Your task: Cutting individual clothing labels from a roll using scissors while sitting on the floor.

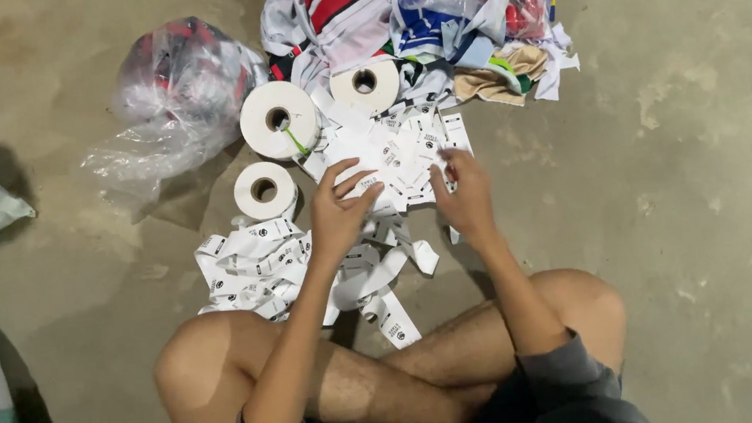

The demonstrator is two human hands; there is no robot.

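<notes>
Crossed legs point(396, 372) low in frame; both hands, left point(338, 211) and right point(467, 195), pinch white labels point(389, 157) at the centre, pile just beyond the fingertips.

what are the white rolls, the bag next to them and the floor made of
White rolls: probably woven or satin label tape, smooth and faintly glossy, wound round a hollow core; paper is possible. Bag: thin clear plastic film, crinkled with shiny highlights and colours showing through. Floor: bare concrete by its look, matt grey and blotchy.
</notes>
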